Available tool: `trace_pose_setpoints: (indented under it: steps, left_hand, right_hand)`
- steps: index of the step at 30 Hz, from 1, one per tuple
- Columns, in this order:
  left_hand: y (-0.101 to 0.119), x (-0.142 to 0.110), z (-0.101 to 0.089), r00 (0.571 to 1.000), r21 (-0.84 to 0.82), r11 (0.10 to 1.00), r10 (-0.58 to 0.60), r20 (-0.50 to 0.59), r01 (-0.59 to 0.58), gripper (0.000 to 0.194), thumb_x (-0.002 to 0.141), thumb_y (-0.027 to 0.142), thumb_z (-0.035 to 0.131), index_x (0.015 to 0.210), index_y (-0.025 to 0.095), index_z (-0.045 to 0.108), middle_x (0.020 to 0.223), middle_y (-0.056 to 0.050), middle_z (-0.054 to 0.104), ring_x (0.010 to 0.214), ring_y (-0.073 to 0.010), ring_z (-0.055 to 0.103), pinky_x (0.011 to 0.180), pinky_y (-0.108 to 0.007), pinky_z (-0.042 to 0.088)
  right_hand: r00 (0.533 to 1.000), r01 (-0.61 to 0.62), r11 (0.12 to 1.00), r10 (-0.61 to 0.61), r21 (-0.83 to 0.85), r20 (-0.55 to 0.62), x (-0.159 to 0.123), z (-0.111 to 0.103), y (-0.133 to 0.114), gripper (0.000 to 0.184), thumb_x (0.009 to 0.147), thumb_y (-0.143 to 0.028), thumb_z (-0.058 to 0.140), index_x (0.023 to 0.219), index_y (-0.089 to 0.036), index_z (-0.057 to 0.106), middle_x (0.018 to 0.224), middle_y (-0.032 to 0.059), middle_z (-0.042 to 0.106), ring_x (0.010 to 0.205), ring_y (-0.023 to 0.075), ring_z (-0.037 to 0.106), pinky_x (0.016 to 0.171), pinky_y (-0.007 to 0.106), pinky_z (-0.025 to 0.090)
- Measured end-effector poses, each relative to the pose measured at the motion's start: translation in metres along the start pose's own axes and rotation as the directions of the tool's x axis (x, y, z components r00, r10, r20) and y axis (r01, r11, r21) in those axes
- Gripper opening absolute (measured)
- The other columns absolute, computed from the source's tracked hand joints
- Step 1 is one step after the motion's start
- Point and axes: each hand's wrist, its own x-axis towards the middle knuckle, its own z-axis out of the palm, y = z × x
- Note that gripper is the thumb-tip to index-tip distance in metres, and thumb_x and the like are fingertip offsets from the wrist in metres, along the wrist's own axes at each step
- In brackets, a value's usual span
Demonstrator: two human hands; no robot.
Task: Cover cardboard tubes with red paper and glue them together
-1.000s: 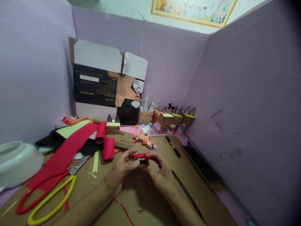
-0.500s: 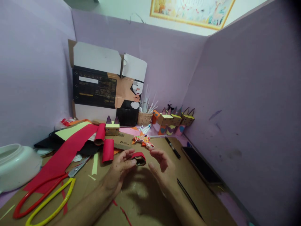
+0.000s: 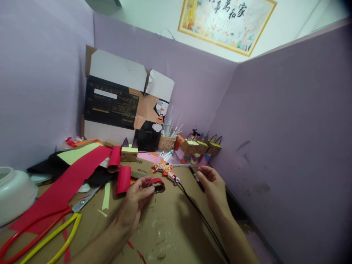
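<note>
In my left hand (image 3: 134, 201) is a short cardboard ring (image 3: 158, 185) covered in red paper, pinched between thumb and fingers with its hollow end facing me. My right hand (image 3: 214, 187) is raised over the right side of the cardboard, fingers loosely curled and apart, holding nothing. Just beyond it lies a black marker (image 3: 196, 177), partly hidden by the fingers. A colourful patterned glue gun (image 3: 166, 169) rests past the ring, its black cord (image 3: 202, 216) running toward me between my hands. Two red paper tubes (image 3: 123, 179) are left of the ring.
Large scissors (image 3: 68, 212) with red and yellow handles lie at left on red paper (image 3: 66, 183), near a white pot (image 3: 16, 194). Cardboard cat figures (image 3: 200, 146), a basket of markers (image 3: 167, 143) and a flattened box (image 3: 115, 99) stand at the back.
My right hand has moved away from the ring, to the right toward the marker. My left hand still holds the ring. The view has tilted and shifted, showing more of the glue gun's cord.
</note>
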Motion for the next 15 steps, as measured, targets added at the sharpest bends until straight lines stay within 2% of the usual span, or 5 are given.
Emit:
trace_pose_setpoints:
  steps: [4, 9, 12, 15]
  left_hand:
    - [0.001, -0.001, 0.002, 1.0, -0.075, 0.997, 0.012, 0.001, -0.012, 0.039, 0.061, 0.016, 0.068, 0.098, 0.013, 0.056, 0.091, -0.003, 0.067, 0.085, -0.0148, 0.061, 0.081, -0.026, 0.042]
    - [0.004, -0.001, 0.006, 0.999, -0.097, 0.995, -0.014, -0.029, 0.011, 0.042, 0.056, 0.016, 0.07, 0.096, 0.013, 0.057, 0.087, -0.002, 0.068, 0.081, -0.0143, 0.061, 0.079, -0.025, 0.043]
    - [0.003, -0.001, 0.005, 1.0, -0.094, 0.996, -0.009, -0.024, 0.007, 0.042, 0.057, 0.017, 0.07, 0.097, 0.013, 0.056, 0.088, -0.003, 0.068, 0.083, -0.0151, 0.062, 0.08, -0.026, 0.043]
    - [0.002, 0.0, 0.003, 1.0, -0.069, 0.997, -0.015, 0.002, 0.015, 0.042, 0.061, 0.019, 0.069, 0.1, 0.013, 0.054, 0.092, -0.005, 0.068, 0.087, -0.0172, 0.062, 0.083, -0.028, 0.042]
  right_hand:
    - [0.998, 0.002, 1.0, -0.001, -0.016, 0.059, -0.012, 0.009, -0.001, 0.027, 0.061, -0.038, 0.071, 0.077, -0.017, 0.063, 0.073, 0.0033, 0.065, 0.068, 0.0177, 0.059, 0.066, 0.031, 0.048]
    - [0.978, 0.044, 0.996, -0.026, -0.082, 0.209, -0.036, 0.023, -0.006, 0.029, 0.075, -0.045, 0.057, 0.072, -0.017, 0.064, 0.069, 0.0041, 0.065, 0.066, 0.019, 0.06, 0.064, 0.03, 0.048]
    - [0.967, 0.123, 0.961, -0.059, -0.25, 0.25, -0.025, 0.018, -0.007, 0.032, 0.081, -0.042, 0.043, 0.068, -0.019, 0.061, 0.07, 0.004, 0.065, 0.069, 0.0194, 0.06, 0.066, 0.029, 0.046]
    - [0.976, 0.127, 0.905, -0.041, -0.405, 0.214, 0.005, 0.003, -0.002, 0.032, 0.079, -0.036, 0.04, 0.055, -0.02, 0.054, 0.06, 0.0026, 0.06, 0.061, 0.0186, 0.056, 0.057, 0.027, 0.041]
